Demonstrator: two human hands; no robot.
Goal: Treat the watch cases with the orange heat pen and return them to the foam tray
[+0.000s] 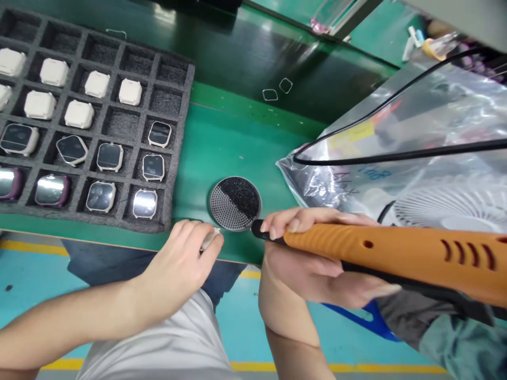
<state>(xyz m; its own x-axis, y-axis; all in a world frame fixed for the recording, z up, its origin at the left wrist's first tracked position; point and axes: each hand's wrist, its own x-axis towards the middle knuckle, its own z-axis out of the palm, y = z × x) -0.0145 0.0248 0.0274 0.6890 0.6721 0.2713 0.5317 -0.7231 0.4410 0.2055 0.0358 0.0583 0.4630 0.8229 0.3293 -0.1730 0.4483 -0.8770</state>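
Observation:
My left hand [190,250] is closed in a pinch at the bench's front edge. A small pale piece [209,239] shows between its thumb and fingers, mostly hidden. My right hand [312,269] wraps round an orange and black power tool that looks like an electric screwdriver [396,245]. The tool lies almost level, its black nose pointing left. In the picture the nose meets the lower right rim of a round dish [219,208]; I cannot tell whether they touch. Small dimples cover part of the dish, and tiny black bits cover the rest.
To the left, a dark foam tray [180,142] holds several white, beige and purple smartwatch cases, some with dark screens. Two thin frames [270,95] lie at the back. On the right are a clear plastic bag [356,179], a black cable [388,153] and a white fan [455,206].

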